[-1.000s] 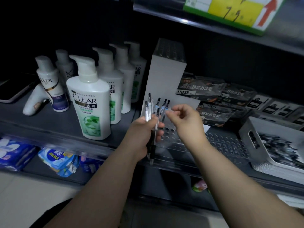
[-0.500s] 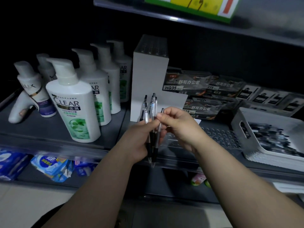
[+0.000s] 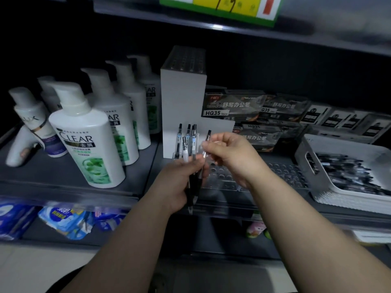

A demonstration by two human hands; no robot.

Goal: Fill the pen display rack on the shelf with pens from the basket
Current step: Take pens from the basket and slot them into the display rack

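Far left of the pen display rack (image 3: 183, 102), one Lux bottle (image 3: 31, 115) is standing on the shelf (image 3: 63, 172), and one white bottle (image 3: 18, 149) is lying on its side against it. Nearer the rack on that side, four CLEAR pump bottles (image 3: 84, 134) are standing in a row running back along the rack's left wall.

The rack itself is standing as a white stepped block with holes in its top, and a clear perforated tier (image 3: 222, 176) is lying at its foot. No pen is sitting in the holes that show.

Just in front of the rack, the left hand (image 3: 179, 182) is gripping a bunch of pens (image 3: 189, 140) upright, fingers curled round the barrels. At least five tops are showing; the exact count cannot be told. Beside it, the right hand (image 3: 230, 155) is pinching a single pen (image 3: 208, 135) near its top between thumb and forefinger.

Behind the hands, right of the rack, boxes marked HQ35 (image 3: 232, 106) are lying stacked; three labels are showing.

Farthest right of the rack, the white basket (image 3: 301, 154) is sitting on the shelf, holding a heap of dark pens (image 3: 347, 174) too blurred to count.
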